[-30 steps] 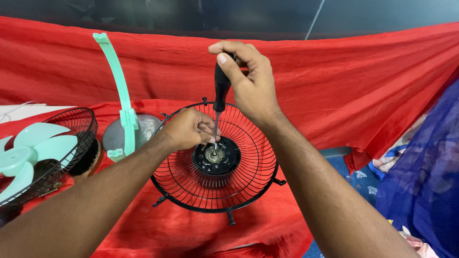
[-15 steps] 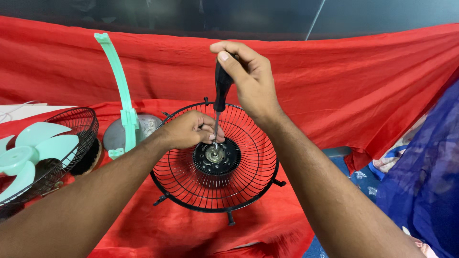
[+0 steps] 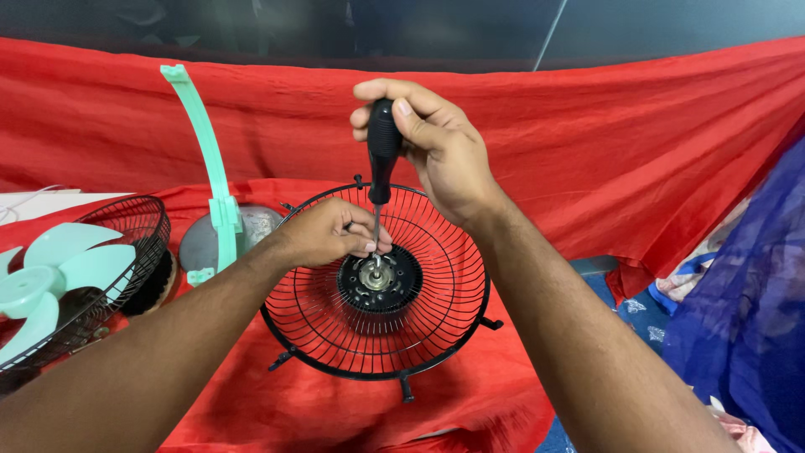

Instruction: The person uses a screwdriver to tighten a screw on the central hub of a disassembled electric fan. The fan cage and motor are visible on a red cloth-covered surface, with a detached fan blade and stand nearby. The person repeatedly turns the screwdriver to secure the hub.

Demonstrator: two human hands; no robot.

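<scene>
One black wire fan guard (image 3: 377,335) lies flat on the red cloth (image 3: 587,168) directly in front of you; take it as the reference for everything else. One round black motor hub (image 3: 379,281) sits at the guard's centre, with one metal shaft end showing in its middle.

Your right hand (image 3: 440,147) is above the guard's centre, fingers wrapped tight around the black handle of one screwdriver (image 3: 382,159). The tool stands nearly upright, its thin shaft running down to the hub. The tip is too small to tell exactly where it seats.

Your left hand (image 3: 327,233) rests on the guard's wires just left of the hub. Its fingertips are pinched together around the lower screwdriver shaft, close to the hub.

Left of the guard stands one mint-green plastic bracket (image 3: 205,159), upright and slightly tilted, on one grey round base (image 3: 251,226). Farther left lies one second black wire guard (image 3: 126,243), holding one mint-green fan blade (image 3: 50,277).

Right of the guard, one blue fabric (image 3: 738,310) hangs beyond the cloth's edge.
</scene>
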